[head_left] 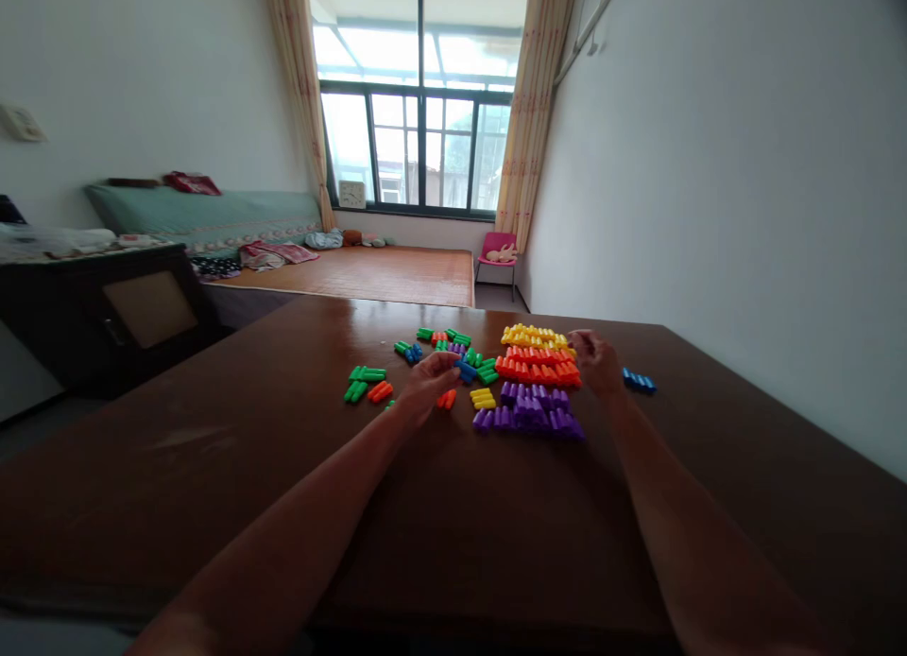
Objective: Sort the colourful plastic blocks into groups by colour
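Small glossy plastic pieces, like short joined tubes, lie on the brown table. My left hand reaches into the mixed pieces, its thumb and fingertips closed at a blue piece. Green pieces are just beyond it, and a yellow piece lies nearer me. On the right, my right hand has curled fingers at the right end of the yellow rows; anything inside them is hidden. Orange rows lie left of that hand, with a purple group closer to me.
A blue row stands apart to the right. Green pieces and an orange piece are scattered at the left. Past the table are a low bed, a pink chair and a dark cabinet. A white wall flanks the right.
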`<action>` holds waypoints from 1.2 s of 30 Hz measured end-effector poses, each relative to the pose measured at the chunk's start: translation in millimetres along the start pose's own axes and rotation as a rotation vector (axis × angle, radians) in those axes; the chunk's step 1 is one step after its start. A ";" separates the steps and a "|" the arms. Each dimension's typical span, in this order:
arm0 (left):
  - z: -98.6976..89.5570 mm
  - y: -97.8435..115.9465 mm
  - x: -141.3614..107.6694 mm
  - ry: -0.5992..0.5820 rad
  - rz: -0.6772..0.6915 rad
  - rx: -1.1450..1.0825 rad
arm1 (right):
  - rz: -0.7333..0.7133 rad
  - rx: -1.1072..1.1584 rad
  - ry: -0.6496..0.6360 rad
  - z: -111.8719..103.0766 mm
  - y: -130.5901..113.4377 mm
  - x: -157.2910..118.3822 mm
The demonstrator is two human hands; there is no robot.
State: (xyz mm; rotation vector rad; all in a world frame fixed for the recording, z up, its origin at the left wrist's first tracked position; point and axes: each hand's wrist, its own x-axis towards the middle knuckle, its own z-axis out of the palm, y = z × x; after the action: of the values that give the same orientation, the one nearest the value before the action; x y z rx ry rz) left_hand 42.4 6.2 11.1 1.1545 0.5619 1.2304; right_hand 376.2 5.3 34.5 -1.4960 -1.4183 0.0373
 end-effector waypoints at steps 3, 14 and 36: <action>7.3 3.0 -5.0 -0.055 0.037 0.039 | -0.162 0.182 -0.337 27.6 -58.5 -21.0; 16.4 10.4 -9.7 -0.040 0.033 0.144 | -0.141 0.345 -0.469 37.9 -72.0 -28.6; -53.0 25.8 25.9 0.430 0.275 0.312 | 0.367 -0.534 0.125 -69.3 120.4 -0.8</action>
State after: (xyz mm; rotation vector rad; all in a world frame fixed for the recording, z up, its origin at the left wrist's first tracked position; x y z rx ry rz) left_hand -5.9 47.7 20.6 1.2595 0.9669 1.6901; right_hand 505.9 -11.4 -12.5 -2.1453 -1.0805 -0.2205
